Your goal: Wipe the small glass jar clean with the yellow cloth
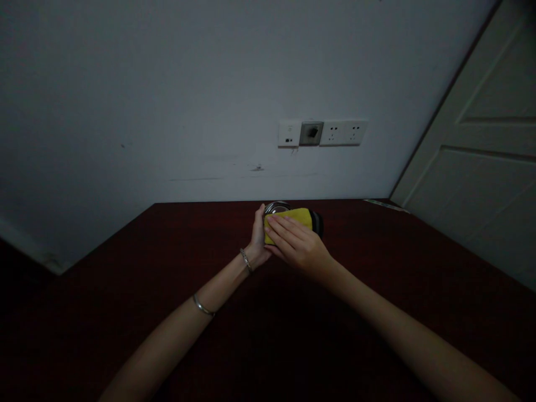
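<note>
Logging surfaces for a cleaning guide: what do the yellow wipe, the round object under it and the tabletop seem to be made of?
The yellow cloth looks like soft matte fabric, perhaps microfibre: it drapes under the right hand. The round object in the left hand is probably polished metal: its rim glints. The table seems dark red-brown wood or veneer, low sheen.

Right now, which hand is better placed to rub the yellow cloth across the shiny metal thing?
Probably the right. The right hand lies flat on the yellow cloth, fingers over it; the left hand is wrapped around the side of the shiny metal thing, bracing it.
</note>
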`<action>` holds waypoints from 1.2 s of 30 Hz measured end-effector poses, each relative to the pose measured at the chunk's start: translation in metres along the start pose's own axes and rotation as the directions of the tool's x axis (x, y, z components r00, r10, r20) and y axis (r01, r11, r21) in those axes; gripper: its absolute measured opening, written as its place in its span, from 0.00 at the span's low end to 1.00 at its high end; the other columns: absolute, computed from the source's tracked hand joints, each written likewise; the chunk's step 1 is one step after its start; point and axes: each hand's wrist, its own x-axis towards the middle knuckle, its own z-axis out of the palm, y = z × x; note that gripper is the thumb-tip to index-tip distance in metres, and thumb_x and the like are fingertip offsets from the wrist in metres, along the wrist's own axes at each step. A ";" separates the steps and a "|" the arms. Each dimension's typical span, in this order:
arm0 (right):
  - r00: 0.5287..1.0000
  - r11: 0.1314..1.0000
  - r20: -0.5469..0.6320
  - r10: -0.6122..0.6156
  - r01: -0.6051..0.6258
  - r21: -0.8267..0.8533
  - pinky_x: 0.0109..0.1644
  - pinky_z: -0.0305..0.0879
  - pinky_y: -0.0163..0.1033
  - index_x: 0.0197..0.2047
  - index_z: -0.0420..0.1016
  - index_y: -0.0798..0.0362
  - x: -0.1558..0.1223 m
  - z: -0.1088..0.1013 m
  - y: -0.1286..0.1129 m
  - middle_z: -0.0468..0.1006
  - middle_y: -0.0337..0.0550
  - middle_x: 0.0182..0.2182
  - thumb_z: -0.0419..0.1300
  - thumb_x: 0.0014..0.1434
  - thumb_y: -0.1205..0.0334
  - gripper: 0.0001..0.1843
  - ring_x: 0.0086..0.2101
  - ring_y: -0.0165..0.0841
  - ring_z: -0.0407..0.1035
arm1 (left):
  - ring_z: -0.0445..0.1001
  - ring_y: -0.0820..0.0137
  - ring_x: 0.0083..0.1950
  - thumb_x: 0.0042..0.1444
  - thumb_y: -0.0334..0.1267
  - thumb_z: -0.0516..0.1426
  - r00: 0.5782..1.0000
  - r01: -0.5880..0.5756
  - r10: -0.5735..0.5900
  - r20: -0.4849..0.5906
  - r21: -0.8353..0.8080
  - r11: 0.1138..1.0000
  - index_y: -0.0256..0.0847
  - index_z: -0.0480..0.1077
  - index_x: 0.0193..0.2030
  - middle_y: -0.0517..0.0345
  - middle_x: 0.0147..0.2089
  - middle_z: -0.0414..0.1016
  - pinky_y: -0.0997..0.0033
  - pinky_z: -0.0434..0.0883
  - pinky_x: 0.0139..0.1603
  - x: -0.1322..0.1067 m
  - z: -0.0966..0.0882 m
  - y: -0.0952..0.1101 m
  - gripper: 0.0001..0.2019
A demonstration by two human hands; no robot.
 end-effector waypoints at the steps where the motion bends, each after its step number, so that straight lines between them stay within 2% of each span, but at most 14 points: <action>1: 1.000 1.000 -0.003 -0.001 0.001 0.006 0.60 0.64 0.49 0.54 0.71 0.65 0.000 -0.001 0.000 0.72 0.59 0.54 0.57 0.62 0.66 0.18 0.57 0.43 0.64 | 0.74 0.71 0.25 0.60 0.53 0.47 1.000 -0.012 0.012 0.004 0.003 1.000 0.30 0.74 0.28 0.49 0.25 0.77 0.76 0.71 0.27 0.000 0.000 0.000 0.28; 5: 1.000 1.000 -0.022 -0.019 0.019 0.004 0.60 0.66 0.49 0.52 0.72 0.66 0.002 -0.004 0.001 0.74 0.58 0.52 0.57 0.62 0.67 0.16 0.56 0.43 0.66 | 0.76 0.71 0.26 0.59 0.55 0.48 0.999 -0.042 0.041 0.026 0.032 0.999 0.31 0.74 0.28 0.49 0.26 0.77 0.76 0.72 0.28 0.001 -0.003 -0.001 0.27; 7: 1.000 1.000 -0.021 -0.022 0.022 0.004 0.60 0.66 0.49 0.52 0.72 0.66 0.002 -0.005 0.002 0.74 0.58 0.52 0.56 0.62 0.68 0.16 0.55 0.43 0.66 | 0.74 0.72 0.22 0.57 0.58 0.48 0.999 -0.026 0.022 0.041 0.083 0.996 0.32 0.74 0.28 0.52 0.23 0.76 0.77 0.69 0.21 0.003 -0.007 0.000 0.28; 9: 0.999 1.000 -0.025 -0.023 0.023 0.007 0.60 0.66 0.49 0.52 0.72 0.66 0.001 -0.006 0.004 0.74 0.58 0.52 0.57 0.62 0.69 0.16 0.56 0.43 0.66 | 0.69 0.74 0.16 0.55 0.61 0.48 0.998 -0.001 -0.010 0.066 0.155 0.988 0.34 0.72 0.27 0.56 0.19 0.72 0.78 0.61 0.13 0.005 -0.012 0.000 0.29; 11: 0.999 1.000 -0.045 -0.019 0.020 0.011 0.60 0.65 0.49 0.53 0.71 0.66 0.000 -0.007 0.008 0.74 0.57 0.53 0.57 0.61 0.70 0.17 0.56 0.42 0.65 | 0.65 0.74 0.13 0.54 0.63 0.47 0.994 0.009 -0.033 0.107 0.217 0.976 0.36 0.71 0.28 0.59 0.16 0.68 0.77 0.55 0.09 0.007 -0.016 0.000 0.29; 14: 0.997 1.000 -0.073 -0.003 0.004 0.010 0.60 0.65 0.51 0.54 0.71 0.65 -0.001 -0.012 0.014 0.74 0.58 0.53 0.58 0.61 0.70 0.18 0.57 0.43 0.64 | 0.61 0.75 0.11 0.56 0.64 0.43 0.987 -0.011 -0.033 0.158 0.269 0.963 0.37 0.70 0.30 0.61 0.16 0.67 0.76 0.56 0.08 0.008 -0.020 -0.002 0.30; 18: 0.996 1.000 -0.084 0.008 -0.010 -0.015 0.59 0.66 0.51 0.53 0.71 0.65 -0.001 -0.018 0.020 0.74 0.60 0.52 0.57 0.60 0.71 0.17 0.57 0.44 0.65 | 0.55 0.79 0.09 0.56 0.64 0.42 0.984 -0.017 -0.038 0.174 0.308 0.951 0.38 0.67 0.27 0.62 0.17 0.66 0.76 0.58 0.08 0.009 -0.022 -0.003 0.30; 23: 0.996 1.000 -0.092 -0.003 0.000 -0.031 0.58 0.68 0.50 0.53 0.71 0.64 -0.002 -0.016 0.019 0.74 0.58 0.52 0.58 0.60 0.70 0.17 0.57 0.43 0.64 | 0.55 0.78 0.10 0.57 0.63 0.41 0.985 -0.036 -0.019 0.174 0.311 0.950 0.38 0.67 0.29 0.64 0.17 0.65 0.77 0.59 0.08 0.008 -0.021 -0.003 0.29; 29: 0.994 1.000 -0.110 -0.028 0.028 -0.004 0.58 0.68 0.49 0.52 0.72 0.64 -0.008 -0.009 0.014 0.75 0.58 0.51 0.58 0.60 0.69 0.17 0.56 0.42 0.65 | 0.64 0.73 0.12 0.57 0.62 0.43 0.978 -0.027 -0.037 0.206 0.297 0.954 0.36 0.72 0.33 0.59 0.16 0.69 0.76 0.58 0.09 0.008 -0.021 -0.002 0.30; 31: 0.996 1.000 -0.089 -0.020 0.021 0.019 0.58 0.68 0.49 0.52 0.72 0.64 -0.009 -0.007 0.010 0.75 0.57 0.51 0.58 0.61 0.69 0.16 0.56 0.42 0.66 | 0.66 0.72 0.13 0.58 0.61 0.44 0.979 -0.025 -0.031 0.200 0.272 0.962 0.35 0.74 0.36 0.58 0.17 0.71 0.75 0.60 0.11 0.009 -0.019 -0.001 0.31; 34: 0.998 0.998 -0.066 -0.009 0.012 0.057 0.58 0.68 0.49 0.52 0.72 0.64 -0.009 -0.005 0.004 0.75 0.57 0.51 0.57 0.61 0.68 0.16 0.55 0.41 0.66 | 0.73 0.70 0.22 0.58 0.58 0.46 0.990 -0.049 0.024 0.139 0.181 0.982 0.32 0.76 0.36 0.52 0.24 0.77 0.73 0.70 0.24 0.007 -0.012 -0.001 0.29; 36: 0.998 0.997 -0.063 -0.006 0.011 0.075 0.58 0.68 0.49 0.52 0.72 0.64 -0.009 -0.004 0.002 0.75 0.57 0.51 0.57 0.61 0.69 0.16 0.55 0.41 0.66 | 0.76 0.69 0.29 0.58 0.56 0.48 0.995 -0.049 0.037 0.092 0.132 0.990 0.31 0.76 0.35 0.48 0.29 0.79 0.74 0.72 0.32 0.004 -0.007 0.000 0.27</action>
